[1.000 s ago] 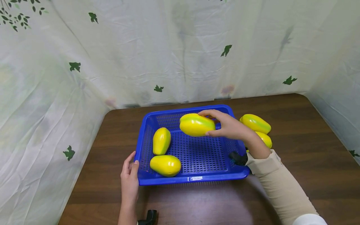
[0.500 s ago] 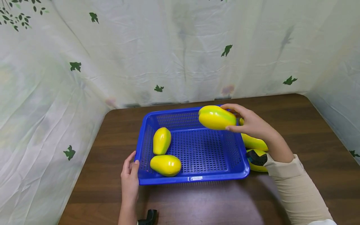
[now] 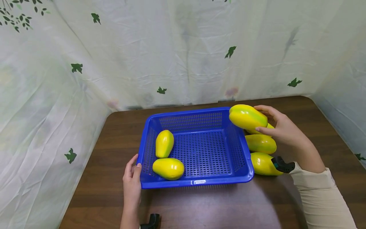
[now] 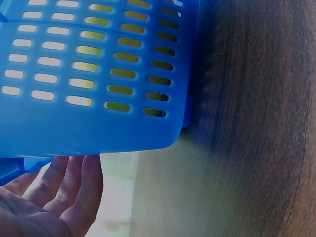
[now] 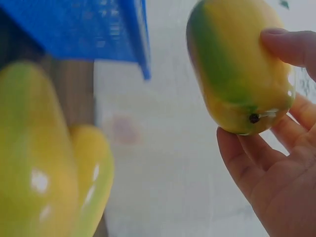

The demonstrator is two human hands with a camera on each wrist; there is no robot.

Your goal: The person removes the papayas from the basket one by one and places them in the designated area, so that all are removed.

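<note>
A blue plastic basket (image 3: 220,180) with slotted walls stands on the table. My left hand (image 3: 132,178) grips its left rim, thumb above; in the left wrist view the fingers (image 4: 89,190) are bent at the rim. Two yellow papayas lie inside at the left, one lengthwise (image 3: 164,143), one crosswise (image 3: 168,169). My right hand (image 3: 286,128) holds another papaya (image 3: 247,116), yellow with a green streak, by its end in the air over the basket's back right corner. Its dark stem spot shows in the right wrist view, with thumb and fingertips around that end.
Right of the basket, more papayas lie in a row on the table: a front one (image 3: 263,163), a middle one (image 3: 260,143), and a back one partly hidden behind the held papaya. The brown wooden table (image 3: 108,168) ends at a pale printed curtain (image 3: 194,63).
My right hand has carried the papaya rightward from over the basket's middle to its back right corner. The row of papayas at the right has come into fuller view. My left hand stays put.
</note>
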